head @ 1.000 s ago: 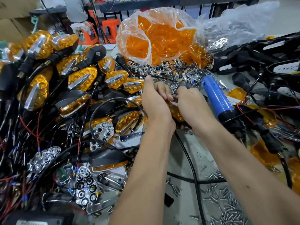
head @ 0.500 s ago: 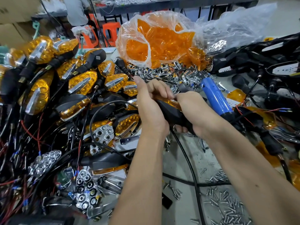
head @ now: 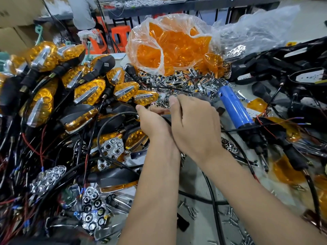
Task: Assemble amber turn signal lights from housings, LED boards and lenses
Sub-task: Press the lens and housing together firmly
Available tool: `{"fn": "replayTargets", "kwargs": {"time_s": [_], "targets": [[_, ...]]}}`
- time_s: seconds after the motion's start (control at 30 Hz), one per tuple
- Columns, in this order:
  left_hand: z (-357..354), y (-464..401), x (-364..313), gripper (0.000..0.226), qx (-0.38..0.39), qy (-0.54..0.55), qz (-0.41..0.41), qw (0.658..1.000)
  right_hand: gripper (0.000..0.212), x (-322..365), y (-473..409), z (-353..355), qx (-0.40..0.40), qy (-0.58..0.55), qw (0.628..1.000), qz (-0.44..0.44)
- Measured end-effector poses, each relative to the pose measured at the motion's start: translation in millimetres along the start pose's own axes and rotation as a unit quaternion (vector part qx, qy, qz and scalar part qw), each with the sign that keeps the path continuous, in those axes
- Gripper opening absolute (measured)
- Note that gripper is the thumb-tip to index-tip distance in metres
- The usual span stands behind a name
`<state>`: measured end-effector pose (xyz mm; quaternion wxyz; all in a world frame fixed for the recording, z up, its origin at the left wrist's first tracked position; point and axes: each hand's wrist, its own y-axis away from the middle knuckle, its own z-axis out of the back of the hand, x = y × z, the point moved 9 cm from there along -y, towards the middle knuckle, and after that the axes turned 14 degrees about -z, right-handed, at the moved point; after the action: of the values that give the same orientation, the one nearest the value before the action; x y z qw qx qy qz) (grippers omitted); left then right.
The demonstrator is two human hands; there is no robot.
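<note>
From the head view, both hands meet at the middle of the cluttered table (head: 198,183), just left of the blue screwdriver (head: 234,108). The right hand (head: 194,124) lies knuckles-up with its fingers curled; what it grips is hidden under it, so I cannot tell what it has. The left hand (head: 153,121) sits against it, thumb raised, fingers bent under the right hand, and its hold cannot be made out either. Finished amber lights (head: 88,93) are heaped well left of the screwdriver. A clear bag of amber lenses (head: 175,45) stands behind it, above a pile of chrome parts (head: 169,82). Black housings (head: 283,68) lie to its right. Loose screws (head: 233,220) are scattered nearer the camera than the screwdriver.
</note>
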<state>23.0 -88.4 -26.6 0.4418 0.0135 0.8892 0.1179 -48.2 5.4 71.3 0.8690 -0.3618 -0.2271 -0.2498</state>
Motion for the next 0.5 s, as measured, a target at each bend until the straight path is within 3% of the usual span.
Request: {"fn": "replayTargets", "kwargs": {"time_s": [0.1,0.2,0.27,0.37,0.5], "targets": [[-11,11,6,0.087,0.043,0.03,0.023,0.998,0.05,-7,-6,4,-0.02,0.018,1.0,-0.003],[-24,28,10,0.076,0.098,-0.009,-0.002,0.995,0.061,-27,-14,12,-0.038,0.019,0.998,-0.051],[-29,29,0,0.069,0.125,-0.082,-0.1,0.984,0.066,-43,-22,11,-0.019,0.001,0.994,-0.109],[-34,34,-29,0.068,0.144,-0.16,-0.285,0.934,0.068,-60,-34,0,0.054,-0.032,0.983,-0.172],[-32,41,-51,0.074,0.125,-0.195,-0.383,0.894,0.068,-52,-34,-2,0.081,-0.036,0.983,-0.16]]}}
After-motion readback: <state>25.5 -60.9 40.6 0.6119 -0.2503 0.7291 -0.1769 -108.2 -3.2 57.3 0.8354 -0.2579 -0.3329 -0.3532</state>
